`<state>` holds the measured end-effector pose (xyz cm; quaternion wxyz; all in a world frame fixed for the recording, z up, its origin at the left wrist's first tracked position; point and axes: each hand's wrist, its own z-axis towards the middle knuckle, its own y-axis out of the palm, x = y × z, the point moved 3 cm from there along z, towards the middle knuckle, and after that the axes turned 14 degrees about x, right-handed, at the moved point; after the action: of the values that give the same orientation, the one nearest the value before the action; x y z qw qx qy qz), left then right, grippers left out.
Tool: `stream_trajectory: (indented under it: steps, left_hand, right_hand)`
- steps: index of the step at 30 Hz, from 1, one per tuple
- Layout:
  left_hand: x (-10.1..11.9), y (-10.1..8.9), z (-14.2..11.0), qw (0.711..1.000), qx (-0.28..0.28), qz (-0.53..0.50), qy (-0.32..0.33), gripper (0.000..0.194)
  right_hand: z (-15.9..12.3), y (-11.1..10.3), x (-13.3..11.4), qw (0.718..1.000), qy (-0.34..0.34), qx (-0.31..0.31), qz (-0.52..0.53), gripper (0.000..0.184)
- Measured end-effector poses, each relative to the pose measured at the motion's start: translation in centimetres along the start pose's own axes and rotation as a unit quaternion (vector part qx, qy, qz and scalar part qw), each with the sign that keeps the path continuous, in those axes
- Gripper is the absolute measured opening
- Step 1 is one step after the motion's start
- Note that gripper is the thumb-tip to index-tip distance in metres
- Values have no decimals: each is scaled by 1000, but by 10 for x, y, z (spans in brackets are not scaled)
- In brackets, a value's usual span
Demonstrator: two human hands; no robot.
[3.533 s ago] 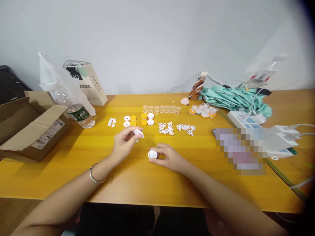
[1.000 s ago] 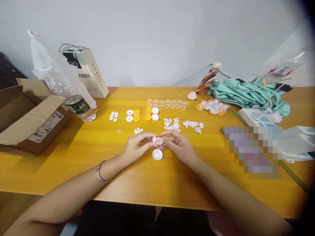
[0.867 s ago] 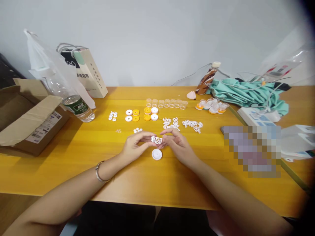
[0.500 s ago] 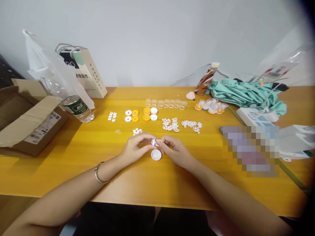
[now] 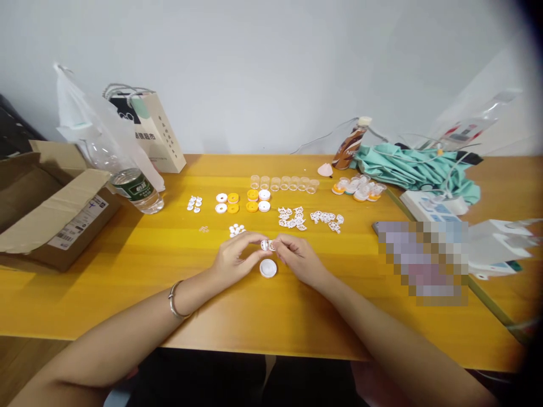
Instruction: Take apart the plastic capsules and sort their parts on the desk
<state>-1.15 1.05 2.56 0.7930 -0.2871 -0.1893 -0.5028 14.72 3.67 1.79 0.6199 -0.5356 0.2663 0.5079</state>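
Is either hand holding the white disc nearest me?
No, the white disc lies on the table while the left hand and right hand hold smaller white parts.

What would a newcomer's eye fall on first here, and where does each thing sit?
Probably the left hand and right hand at the centre, both pinching small white parts. Just below them in the picture, a white disc lies on the yellow-brown table. Bunched turquoise fabric at the back right and an open cardboard box at the left would likely stand out too.
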Motion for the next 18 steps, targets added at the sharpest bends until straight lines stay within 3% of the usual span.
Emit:
stream_trajectory:
  steps: [4,6,9,13,18]
  left_hand:
    - [-10,-10,5,993,64,-9,-96,16]
    - [-15,-11,6,993,47,-16,-111,16]
    - [-18,-7,4,997,-7,-16,-74,17]
    - [-15,-1,-2,999,-43,3,-6,20]
    - [-12,2,-4,998,-64,-2,16,22]
  right_hand:
    - [14,-26,16,992,-23,116,-52,30]
    - [23,-39,27,982,-21,175,-63,31]
    - [35,-49,41,969,-27,237,-72,22]
    - [45,-44,52,959,-45,258,-106,21]
    - [51,-36,59,951,-76,240,-181,19]
